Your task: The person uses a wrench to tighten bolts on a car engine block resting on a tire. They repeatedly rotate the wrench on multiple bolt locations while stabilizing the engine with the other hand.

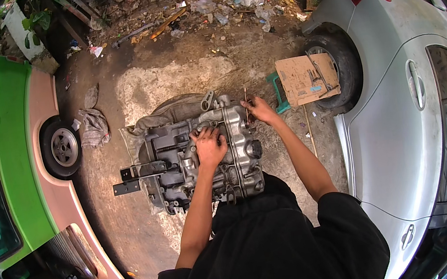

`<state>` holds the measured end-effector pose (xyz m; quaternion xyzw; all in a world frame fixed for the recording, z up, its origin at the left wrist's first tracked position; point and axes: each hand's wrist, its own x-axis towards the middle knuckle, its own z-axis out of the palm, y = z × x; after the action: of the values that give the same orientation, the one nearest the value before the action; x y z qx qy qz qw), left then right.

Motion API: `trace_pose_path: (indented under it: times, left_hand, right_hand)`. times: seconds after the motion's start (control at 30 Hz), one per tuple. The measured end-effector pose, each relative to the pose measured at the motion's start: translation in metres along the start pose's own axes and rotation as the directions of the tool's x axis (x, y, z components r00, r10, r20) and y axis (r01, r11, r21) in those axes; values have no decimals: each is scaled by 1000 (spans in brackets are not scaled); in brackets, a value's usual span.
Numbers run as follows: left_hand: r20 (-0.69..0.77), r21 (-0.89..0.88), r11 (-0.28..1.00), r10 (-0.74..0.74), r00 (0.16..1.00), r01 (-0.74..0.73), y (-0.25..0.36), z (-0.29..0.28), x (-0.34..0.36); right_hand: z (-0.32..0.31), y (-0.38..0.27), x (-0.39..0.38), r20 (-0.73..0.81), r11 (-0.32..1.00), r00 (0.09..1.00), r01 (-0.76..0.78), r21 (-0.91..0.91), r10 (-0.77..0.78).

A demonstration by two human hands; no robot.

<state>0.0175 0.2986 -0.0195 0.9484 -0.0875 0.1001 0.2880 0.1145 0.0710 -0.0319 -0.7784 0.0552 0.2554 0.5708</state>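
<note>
A grimy metal engine [163,147] rests on grey cloth [160,115] in front of me, a black bracket [126,187] jutting from its left side. My left hand [208,144] is on top of the engine, fingers bent and closed over a metal casting near the middle. At the engine's upper right, my right hand [257,107] has its fingers closed on a thin upright rod [245,95]. The rod's lower end is hard to make out among the engine parts.
A green and pink van [10,110] flanks me left, a silver car [398,107] right. Cardboard [296,75] with several tools lies on a green stool [276,93]. A crumpled sack [94,130] lies by the van's wheel; scattered litter [201,7] covers the far ground.
</note>
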Motion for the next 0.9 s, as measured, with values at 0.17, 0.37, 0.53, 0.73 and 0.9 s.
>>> trace_pose_path:
  times: [0.17,0.37,0.53,0.73,0.9]
  left_hand:
    - [-7,6,1000,4,1000,-4,0,0,-1]
    - [-7,-4,1000,2,1000,-2,0,0,0]
    - [-57,-4,1000,25,998,-25,0,2,0]
    - [-34,6,1000,16,999,-16,1,0,0]
    - [-15,7,1000,1,1000,-1,1,0,-1]
  right_hand:
    - [-3,-4,-7,53,992,997,46,121,-53]
    - [-10,6,-13,151,968,986,-101,229,67]
    - [-5,1,-8,84,993,990,-114,25,112]
    - [14,-25,-44,-7,848,972,203,-489,-236]
    - [20,-8,-92,151,611,903,388,-690,-402]
